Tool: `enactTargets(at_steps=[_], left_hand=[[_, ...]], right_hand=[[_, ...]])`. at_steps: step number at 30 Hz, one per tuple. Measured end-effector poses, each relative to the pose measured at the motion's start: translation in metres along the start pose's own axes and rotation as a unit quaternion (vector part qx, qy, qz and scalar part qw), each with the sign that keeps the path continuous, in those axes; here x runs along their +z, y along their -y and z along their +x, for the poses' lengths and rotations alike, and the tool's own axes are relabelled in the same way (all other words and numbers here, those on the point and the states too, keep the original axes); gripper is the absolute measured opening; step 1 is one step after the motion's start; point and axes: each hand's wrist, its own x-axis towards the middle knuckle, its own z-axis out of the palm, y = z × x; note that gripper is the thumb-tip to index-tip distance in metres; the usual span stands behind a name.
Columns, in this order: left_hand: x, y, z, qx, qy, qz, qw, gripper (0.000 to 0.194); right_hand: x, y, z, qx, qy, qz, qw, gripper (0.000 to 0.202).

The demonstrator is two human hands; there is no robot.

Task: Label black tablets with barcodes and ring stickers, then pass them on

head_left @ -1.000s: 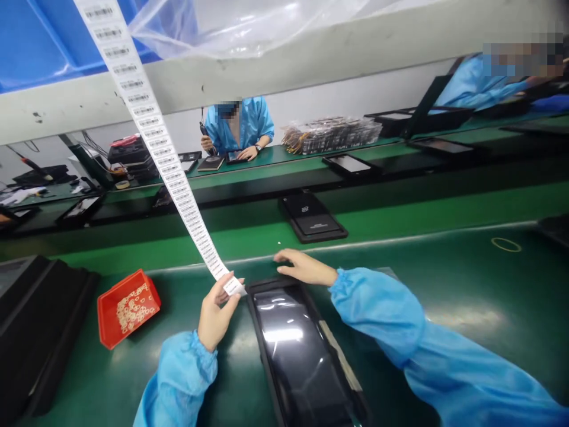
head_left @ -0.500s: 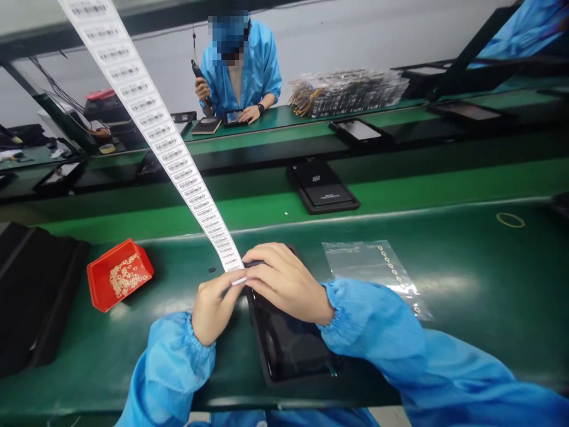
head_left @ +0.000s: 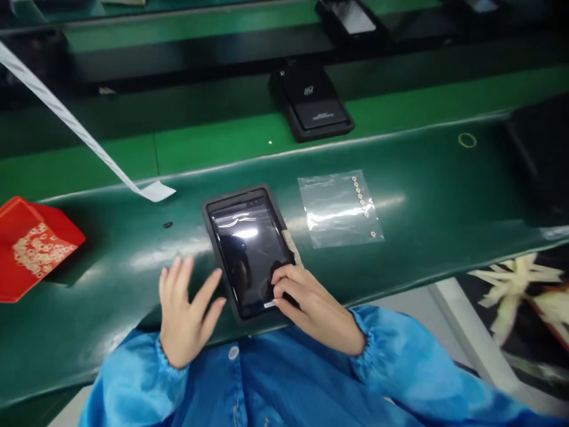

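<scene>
A black tablet [head_left: 249,249] lies screen up in a dark tray, with light reflections on its glass. Left of it, my left hand [head_left: 184,308] is raised with fingers spread and holds nothing. Over the tablet's lower right corner, my right hand [head_left: 306,299] has its thumb and fingers pinched at a small white label [head_left: 269,305] by the screen's bottom edge. A beige strip [head_left: 291,246] lies along the tray's right side. The strip of barcode labels [head_left: 84,133] hangs from the upper left, its end curled on the table.
At the far left is a red bin [head_left: 66,228] of small rings. A clear plastic sheet [head_left: 329,219] with several small rings lies right of the tablet. Behind stands another black device [head_left: 315,101] in a tray. A yellow band [head_left: 467,140] and a small black piece [head_left: 168,225] lie on the table.
The view has tilted down. Both hands have left the label strip; the left opened and moved away, the right moved to the tablet's lower corner. The tablet's screen is now largely uncovered.
</scene>
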Motion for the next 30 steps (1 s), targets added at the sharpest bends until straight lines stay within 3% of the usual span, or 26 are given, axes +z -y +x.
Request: enactTargets(at_steps=[3,7,13,17,19,22,25,30], left_hand=[[0.011,-0.024,-0.013,0.060,0.055,-0.039,0.996,0.026],[0.019,-0.040,-0.016,0.089,0.091,-0.071,0.989,0.023],[0.028,-0.046,-0.012,0.090,0.115,-0.070,0.987,0.028],[0.030,-0.041,-0.015,0.086,0.138,-0.073,0.984,0.029],[0.027,-0.035,-0.019,0.071,0.147,-0.084,0.983,0.030],[0.022,-0.024,-0.023,-0.005,0.155,-0.094,0.983,0.046],[0.022,-0.020,-0.023,-0.076,0.156,-0.078,0.982,0.061],[0.030,-0.025,-0.019,-0.075,0.153,-0.031,0.985,0.064]], right_hand=[[0.009,0.001,-0.007,0.014,-0.013,-0.006,1.000,0.013],[0.009,0.001,-0.006,0.018,-0.008,-0.016,1.000,0.012],[0.016,0.004,-0.009,0.018,-0.014,-0.052,0.998,0.013],[0.012,-0.004,-0.011,0.024,-0.038,-0.132,0.990,0.006],[0.004,-0.012,-0.012,0.042,-0.084,-0.199,0.975,0.011],[-0.007,-0.021,-0.013,0.052,-0.122,-0.255,0.958,0.023],[-0.010,-0.019,-0.013,0.025,-0.110,-0.243,0.963,0.028],[-0.002,-0.007,-0.012,0.030,-0.069,-0.267,0.961,0.039]])
